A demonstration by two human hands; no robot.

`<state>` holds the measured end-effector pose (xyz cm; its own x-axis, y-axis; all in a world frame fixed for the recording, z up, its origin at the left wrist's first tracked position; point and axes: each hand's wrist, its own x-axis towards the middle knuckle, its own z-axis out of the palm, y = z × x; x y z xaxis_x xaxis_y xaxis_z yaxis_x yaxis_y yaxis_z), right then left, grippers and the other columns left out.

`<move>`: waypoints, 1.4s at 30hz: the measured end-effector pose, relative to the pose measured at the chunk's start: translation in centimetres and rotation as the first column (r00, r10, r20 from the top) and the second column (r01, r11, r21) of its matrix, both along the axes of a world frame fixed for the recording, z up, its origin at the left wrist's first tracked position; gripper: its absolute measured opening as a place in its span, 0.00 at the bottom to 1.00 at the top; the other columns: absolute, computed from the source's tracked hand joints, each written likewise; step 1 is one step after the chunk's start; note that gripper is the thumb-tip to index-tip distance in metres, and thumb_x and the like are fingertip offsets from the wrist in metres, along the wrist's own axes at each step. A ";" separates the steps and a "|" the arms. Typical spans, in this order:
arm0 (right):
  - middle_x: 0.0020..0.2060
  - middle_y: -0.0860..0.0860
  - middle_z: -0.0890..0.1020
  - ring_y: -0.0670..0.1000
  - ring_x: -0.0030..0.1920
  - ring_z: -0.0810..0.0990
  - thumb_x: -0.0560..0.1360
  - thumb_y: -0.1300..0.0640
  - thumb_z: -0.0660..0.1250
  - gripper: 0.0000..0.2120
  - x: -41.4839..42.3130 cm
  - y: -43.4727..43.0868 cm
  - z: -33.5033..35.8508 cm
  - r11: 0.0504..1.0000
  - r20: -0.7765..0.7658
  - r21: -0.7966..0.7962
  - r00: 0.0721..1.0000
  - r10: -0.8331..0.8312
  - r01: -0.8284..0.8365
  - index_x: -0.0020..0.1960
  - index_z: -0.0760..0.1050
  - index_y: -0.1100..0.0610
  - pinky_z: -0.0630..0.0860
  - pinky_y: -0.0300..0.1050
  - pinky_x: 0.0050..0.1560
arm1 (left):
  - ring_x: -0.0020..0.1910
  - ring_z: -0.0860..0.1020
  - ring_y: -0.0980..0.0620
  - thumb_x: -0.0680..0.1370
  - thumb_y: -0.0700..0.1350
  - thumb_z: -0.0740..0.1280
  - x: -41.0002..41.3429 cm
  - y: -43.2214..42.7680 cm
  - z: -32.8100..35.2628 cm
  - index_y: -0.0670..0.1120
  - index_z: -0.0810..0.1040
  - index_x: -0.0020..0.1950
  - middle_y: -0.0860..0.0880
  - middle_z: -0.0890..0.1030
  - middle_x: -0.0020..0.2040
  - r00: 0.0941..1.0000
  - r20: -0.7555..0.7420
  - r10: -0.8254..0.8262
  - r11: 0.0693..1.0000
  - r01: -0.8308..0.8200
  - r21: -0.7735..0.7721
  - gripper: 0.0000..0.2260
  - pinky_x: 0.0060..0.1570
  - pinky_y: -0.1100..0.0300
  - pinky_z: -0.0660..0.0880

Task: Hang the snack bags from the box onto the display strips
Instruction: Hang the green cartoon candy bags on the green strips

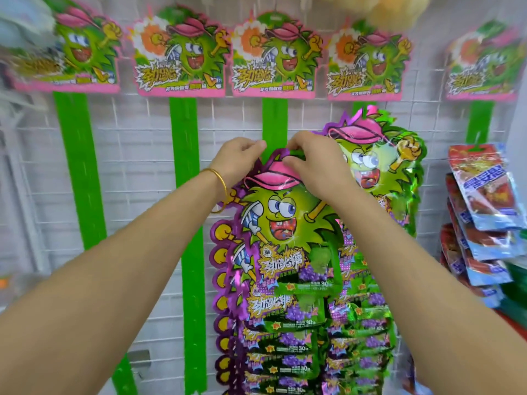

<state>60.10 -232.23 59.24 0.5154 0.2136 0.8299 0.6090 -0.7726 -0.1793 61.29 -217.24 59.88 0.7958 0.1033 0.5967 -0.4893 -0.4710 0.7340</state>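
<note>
A green and purple snack bag (281,223) with a cartoon face and pink cap hangs at the top of a stack of like bags on the middle green display strip (274,121). My left hand (238,161) pinches the bag's top left edge against the strip. My right hand (312,163) pinches the bag's top at the pink cap, fingers curled over it. Several more bags (285,346) overlap below on the same strip. The neighbouring strip to the right carries another full column of bags (379,166). The box is out of view.
Two bare green strips (75,166) (186,181) hang on the white wire grid wall (137,155) to the left, another strip (480,121) at the far right. Cardboard header cards (182,55) top each strip. Red and blue snack packs (482,195) hang at the right edge.
</note>
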 end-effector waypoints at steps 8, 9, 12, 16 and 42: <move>0.48 0.59 0.80 0.60 0.51 0.77 0.73 0.58 0.67 0.10 1.0 1.0 0.6 1.000 -0.039 0.020 0.999 0.002 -0.001 0.52 0.72 0.60 0.73 0.53 0.49 | 0.44 0.74 0.49 0.78 0.44 0.62 -0.5 0.1 0.4 0.39 0.79 0.43 0.42 0.78 0.42 0.993 -0.096 -0.063 0.995 0.056 -0.083 0.11 0.50 0.54 0.73; 0.48 0.59 0.80 0.61 0.50 0.77 0.73 0.58 0.67 0.10 1.1 1.1 0.5 1.000 -0.042 0.026 0.999 0.000 0.001 0.52 0.71 0.60 0.73 0.52 0.48 | 0.40 0.73 0.49 0.78 0.43 0.62 -0.6 0.0 0.4 0.41 0.78 0.40 0.44 0.76 0.38 0.992 -0.098 -0.076 0.994 0.069 -0.080 0.10 0.45 0.56 0.73; 0.47 0.60 0.80 0.61 0.49 0.77 0.73 0.58 0.67 0.10 1.1 1.3 0.4 0.999 -0.035 0.026 0.999 -0.018 0.019 0.52 0.71 0.61 0.74 0.53 0.48 | 0.31 0.69 0.52 0.77 0.41 0.62 -0.7 -0.1 0.4 0.45 0.74 0.33 0.49 0.73 0.28 0.990 -0.111 -0.083 0.994 0.073 -0.087 0.12 0.34 0.61 0.68; 0.46 0.61 0.80 0.62 0.47 0.77 0.74 0.59 0.67 0.11 0.8 1.5 -0.1 1.000 -0.033 -0.004 0.999 -0.028 0.028 0.52 0.69 0.62 0.74 0.54 0.45 | 0.22 0.70 0.59 0.77 0.41 0.63 -0.6 -0.2 0.4 0.46 0.74 0.33 0.48 0.72 0.30 0.992 -0.117 -0.044 0.996 0.034 -0.088 0.12 0.26 0.68 0.67; 0.36 0.43 0.75 0.42 0.33 0.74 0.76 0.58 0.64 0.05 -10.2 0.2 -30.0 0.969 -0.700 0.154 0.670 0.245 -0.193 0.52 0.75 0.55 0.74 0.44 0.41 | 0.46 0.74 0.59 0.73 0.31 0.64 -14.9 3.7 -29.6 0.48 0.72 0.54 0.52 0.76 0.48 0.965 -0.260 -0.032 0.999 0.034 0.006 0.15 0.42 0.74 0.71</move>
<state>49.89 -232.01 29.21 0.8988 0.3597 0.2505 0.4291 -0.6049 -0.6708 46.42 -213.58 30.25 0.9267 0.0693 0.3695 -0.2974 -0.4660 0.8333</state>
